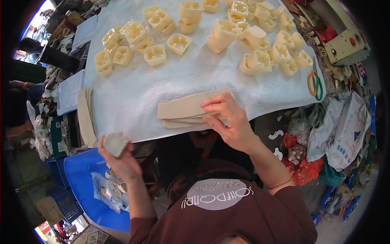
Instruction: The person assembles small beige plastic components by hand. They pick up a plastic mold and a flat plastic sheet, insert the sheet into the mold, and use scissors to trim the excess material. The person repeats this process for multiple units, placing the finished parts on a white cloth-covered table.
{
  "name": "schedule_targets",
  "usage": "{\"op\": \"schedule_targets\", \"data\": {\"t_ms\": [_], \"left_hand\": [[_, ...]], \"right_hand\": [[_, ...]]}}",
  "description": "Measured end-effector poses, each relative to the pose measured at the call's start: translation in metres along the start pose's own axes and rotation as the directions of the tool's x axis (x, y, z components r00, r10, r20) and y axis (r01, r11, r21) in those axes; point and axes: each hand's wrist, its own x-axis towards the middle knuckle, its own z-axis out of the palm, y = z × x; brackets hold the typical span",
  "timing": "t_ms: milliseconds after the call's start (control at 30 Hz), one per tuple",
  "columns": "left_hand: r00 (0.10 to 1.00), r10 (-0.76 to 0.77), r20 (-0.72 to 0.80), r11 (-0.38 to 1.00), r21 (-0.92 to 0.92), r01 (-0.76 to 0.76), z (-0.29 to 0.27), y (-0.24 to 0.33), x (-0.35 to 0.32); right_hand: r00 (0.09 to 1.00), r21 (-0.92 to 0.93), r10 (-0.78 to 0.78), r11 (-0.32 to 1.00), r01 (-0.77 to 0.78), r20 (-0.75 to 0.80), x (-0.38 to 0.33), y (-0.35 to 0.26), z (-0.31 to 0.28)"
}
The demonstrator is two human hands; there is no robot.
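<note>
White padded table cover [134, 93] over workbench, cluttered workshop all round: blue bin [81, 179] at lower left, bags and red scraps [302, 168] at lower right, cream machine housing [345, 46] at upper right

Far half of cover: many cream moulded blocks [178, 42], square, with recessed pockets, some stacked, some tipped on their sides. Green-and-yellow scissors [315, 84] at right edge of cover, near the corner

Right hand [227, 122]: thumb and fingers pinching the end of a stack of tan flat strips [187, 110], fingertips on the top strip, thumb underneath at the near edge. Stack lying at the near edge of the table, just in front of the body, strips fanned and not squared up

Left hand [120, 158]: held off the table below its near edge, closed round a small pale block [115, 143], over the blue bin. Surface of the block blurred, kind not clear

Second stack of tan sheets [86, 118] at the left edge of the cover, partly overhanging

Risks, judged from this layout:
- strips fanned and close to the table edge; a pull on the top one likely to drag the lower ones off toward the lap or floor
- pinch taken at one end only; thin strip may bend or crease under its own length
- pale block held over open space; loosened grip drops it into the bin among bags
- scissors at the corner edge; a tug on the cover could send them off
</note>
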Motion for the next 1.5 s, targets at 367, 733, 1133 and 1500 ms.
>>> {"op": "schedule_targets", "data": {"t_ms": [367, 733, 1133, 1500], "left_hand": [[0.880, 0.404, -0.250, 0.127, 0.968, 0.217, -0.174, -0.015, -0.004], [0.818, 0.332, 0.471, 0.558, 0.601, -0.572, 0.032, 0.000, -0.007], [0.727, 0.196, 0.658, 0.428, 0.609, -0.667, 0.055, -0.036, -0.025], [0.714, 0.275, 0.643, 0.384, 0.608, -0.695, 0.054, -0.047, -0.028]], "right_hand": [[0.938, -0.317, -0.094, 0.926, 0.206, 0.334, 0.044, -0.001, 0.042], [0.940, -0.282, -0.002, 0.954, 0.104, 0.342, 0.052, 0.016, 0.047], [0.874, -0.424, -0.047, 0.861, 0.281, 0.483, 0.064, -0.001, 0.026], [0.756, -0.609, -0.040, 0.566, 0.556, 0.653, 0.061, -0.008, 0.055]]}}
